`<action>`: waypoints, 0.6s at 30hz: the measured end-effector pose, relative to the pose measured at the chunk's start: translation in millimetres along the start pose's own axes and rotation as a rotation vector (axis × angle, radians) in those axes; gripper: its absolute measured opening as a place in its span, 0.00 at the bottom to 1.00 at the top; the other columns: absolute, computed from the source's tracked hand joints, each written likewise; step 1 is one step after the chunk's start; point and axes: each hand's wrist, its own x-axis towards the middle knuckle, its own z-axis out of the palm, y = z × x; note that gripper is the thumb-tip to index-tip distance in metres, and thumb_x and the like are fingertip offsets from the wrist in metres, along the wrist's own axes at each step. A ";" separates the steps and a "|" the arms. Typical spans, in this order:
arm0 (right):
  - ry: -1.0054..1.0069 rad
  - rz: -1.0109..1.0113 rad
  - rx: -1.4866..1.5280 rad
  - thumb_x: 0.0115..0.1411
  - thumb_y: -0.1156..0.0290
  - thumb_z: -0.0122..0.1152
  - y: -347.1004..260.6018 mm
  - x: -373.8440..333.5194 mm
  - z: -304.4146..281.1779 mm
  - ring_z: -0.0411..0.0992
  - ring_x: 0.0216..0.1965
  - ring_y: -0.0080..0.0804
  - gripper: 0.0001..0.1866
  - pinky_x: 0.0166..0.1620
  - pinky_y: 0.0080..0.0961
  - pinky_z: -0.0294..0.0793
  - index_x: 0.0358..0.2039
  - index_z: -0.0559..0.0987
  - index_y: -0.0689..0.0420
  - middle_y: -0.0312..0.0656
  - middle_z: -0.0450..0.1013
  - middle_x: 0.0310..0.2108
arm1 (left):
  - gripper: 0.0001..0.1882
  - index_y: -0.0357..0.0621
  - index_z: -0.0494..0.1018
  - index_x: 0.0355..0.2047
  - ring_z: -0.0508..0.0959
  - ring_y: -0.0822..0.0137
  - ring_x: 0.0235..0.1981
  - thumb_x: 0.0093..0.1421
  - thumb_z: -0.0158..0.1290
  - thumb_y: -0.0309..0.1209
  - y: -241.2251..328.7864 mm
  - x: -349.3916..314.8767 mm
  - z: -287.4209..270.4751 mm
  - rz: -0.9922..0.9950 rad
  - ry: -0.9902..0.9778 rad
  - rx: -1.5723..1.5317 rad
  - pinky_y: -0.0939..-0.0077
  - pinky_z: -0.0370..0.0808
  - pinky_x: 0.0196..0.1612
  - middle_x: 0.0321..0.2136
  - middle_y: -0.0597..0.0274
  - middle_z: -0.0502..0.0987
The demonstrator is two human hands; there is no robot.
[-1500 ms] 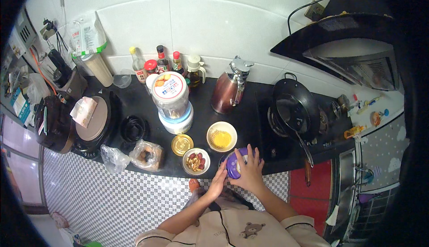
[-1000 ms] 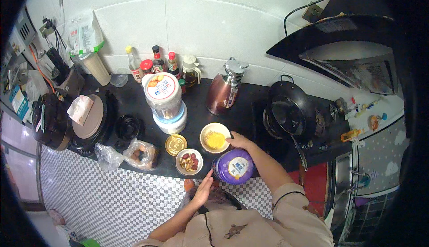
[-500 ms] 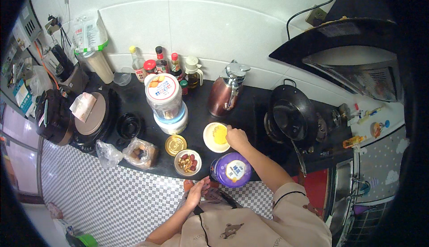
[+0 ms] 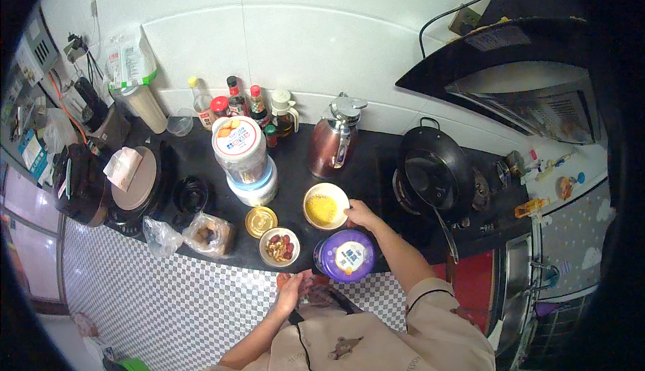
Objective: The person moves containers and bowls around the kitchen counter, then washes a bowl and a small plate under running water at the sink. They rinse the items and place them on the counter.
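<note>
Black counter (image 4: pixel 368 163); right hand (image 4: pixel 363 214) touching bowl (image 4: pixel 340 201), grip unclear.

Bright, fairly even light washes the white wall (image 4: pixel 329 42), and small glints mark the kettle (image 4: pixel 326 148). Straight edges bow outward, fine detail looks soft, and the rim fades to black.

Two hands (image 4: pixel 363 215) (image 4: pixel 289 292), two white bowls (image 4: pixel 328 190) (image 4: pixel 277 262), one wok (image 4: pixel 431 156)

Reddish jug (image 4: pixel 325 147), black wok (image 4: pixel 431 164), range hood (image 4: pixel 514 67)
</note>
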 end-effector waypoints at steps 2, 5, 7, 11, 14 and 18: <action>-0.011 0.007 0.030 0.54 0.76 0.46 6.1 7.4 6.4 0.71 0.16 0.29 0.10 0.18 0.24 0.71 0.35 0.70 0.67 0.47 0.73 0.19 | 0.23 0.45 0.62 0.53 0.69 0.68 0.47 0.64 0.34 0.45 -3.0 3.6 0.5 0.005 -0.001 -0.016 0.72 0.64 0.51 0.49 0.65 0.68; -0.042 0.046 -0.004 0.55 0.76 0.46 21.4 27.3 13.1 0.72 0.16 0.30 0.11 0.19 0.26 0.72 0.38 0.68 0.67 0.48 0.73 0.20 | 0.24 0.45 0.62 0.53 0.69 0.68 0.47 0.64 0.34 0.45 3.3 -0.4 3.2 0.031 0.000 -0.009 0.72 0.64 0.51 0.50 0.65 0.68; -0.041 0.064 -0.015 0.55 0.76 0.46 22.1 26.4 14.4 0.73 0.17 0.31 0.12 0.19 0.26 0.73 0.39 0.68 0.67 0.48 0.74 0.21 | 0.22 0.45 0.61 0.53 0.69 0.68 0.47 0.64 0.36 0.43 10.3 -3.2 8.0 0.059 -0.002 0.001 0.72 0.64 0.51 0.48 0.65 0.68; -0.018 0.076 0.004 0.55 0.77 0.46 14.5 22.7 21.2 0.74 0.18 0.31 0.12 0.19 0.26 0.73 0.40 0.68 0.67 0.49 0.74 0.23 | 0.18 0.44 0.61 0.54 0.72 0.69 0.44 0.62 0.40 0.29 -3.4 11.6 -4.0 0.191 -0.014 0.195 0.76 0.68 0.48 0.38 0.67 0.69; -0.069 0.123 -0.001 0.56 0.72 0.45 25.3 21.2 10.8 0.74 0.19 0.33 0.21 0.20 0.27 0.73 0.50 0.61 0.63 0.49 0.75 0.26 | 0.24 0.42 0.61 0.53 0.73 0.69 0.41 0.56 0.37 0.12 8.9 5.2 8.9 0.254 -0.064 0.145 0.79 0.71 0.45 0.27 0.70 0.65; -0.042 0.167 -0.078 0.57 0.54 0.49 -8.5 -12.1 -0.8 0.74 0.33 0.38 0.36 0.34 0.35 0.73 0.60 0.49 0.58 0.53 0.72 0.40 | 0.27 0.47 0.69 0.45 0.72 0.59 0.47 0.45 0.44 0.11 6.6 4.7 2.4 0.370 -0.044 0.359 0.70 0.71 0.47 0.53 0.53 0.62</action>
